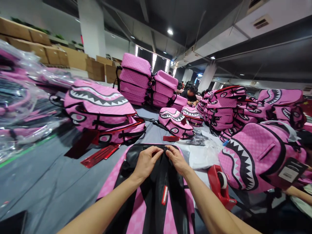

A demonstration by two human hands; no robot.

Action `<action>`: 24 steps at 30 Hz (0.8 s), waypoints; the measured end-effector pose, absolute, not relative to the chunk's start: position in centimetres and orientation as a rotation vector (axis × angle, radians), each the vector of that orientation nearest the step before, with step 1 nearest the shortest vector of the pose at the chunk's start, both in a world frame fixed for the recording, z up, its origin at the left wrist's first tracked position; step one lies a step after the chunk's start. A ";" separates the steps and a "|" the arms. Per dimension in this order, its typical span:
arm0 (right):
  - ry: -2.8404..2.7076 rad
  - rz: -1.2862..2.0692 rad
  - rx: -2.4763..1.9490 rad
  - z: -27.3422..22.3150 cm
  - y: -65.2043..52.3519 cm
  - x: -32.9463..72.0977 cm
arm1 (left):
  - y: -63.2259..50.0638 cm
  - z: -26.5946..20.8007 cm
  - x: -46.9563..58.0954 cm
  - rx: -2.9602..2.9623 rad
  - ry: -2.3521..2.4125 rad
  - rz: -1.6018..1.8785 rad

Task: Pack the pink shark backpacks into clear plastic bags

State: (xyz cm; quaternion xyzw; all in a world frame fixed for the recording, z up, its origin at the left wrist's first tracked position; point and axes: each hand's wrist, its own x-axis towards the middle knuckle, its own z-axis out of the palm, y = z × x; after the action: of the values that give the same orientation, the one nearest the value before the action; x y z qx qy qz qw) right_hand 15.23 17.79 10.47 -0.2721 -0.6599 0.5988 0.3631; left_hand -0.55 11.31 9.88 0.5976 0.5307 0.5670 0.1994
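Note:
A pink checkered backpack [136, 211] lies in front of me with its black shoulder straps and back side up. My left hand [147, 161] pinches at the backpack's top end, near the roots of the straps. Close beside it, my right hand [176, 159] is closed with thumb and fingers at the same top end. The small part between my fingertips is mostly hidden. A red label [164, 195] shows on the black strap area below my hands.
Pink shark-mouth backpacks [97, 100] lie ahead left, with smaller bags [174, 120] at centre. Backpack stacks [136, 78] rise behind. Right of me are a red tape dispenser [219, 188] and another backpack [253, 156], with a person's arm [298, 195] beyond. Plastic-wrapped bags [21, 97] lie left.

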 end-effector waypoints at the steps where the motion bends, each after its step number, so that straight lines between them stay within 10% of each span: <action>1: -1.696 1.530 -0.697 10.4 17.8 15.2 | 11.1 10.1 -0.7 1.755 1.512 1.595; 15: -1.766 1.461 -0.643 9.8 17.4 14.2 | 8.9 11.4 -0.6 1.737 1.642 1.660; 24: -2.156 0.461 -0.985 7.9 15.3 15.8 | 10.6 10.5 -0.8 1.845 1.764 1.508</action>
State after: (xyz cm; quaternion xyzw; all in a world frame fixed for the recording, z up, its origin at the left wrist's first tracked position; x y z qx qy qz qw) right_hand 15.81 15.30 7.94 -0.3812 -0.8345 0.1786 0.3556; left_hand -0.79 10.56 10.46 0.6198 0.5927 0.5067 0.0883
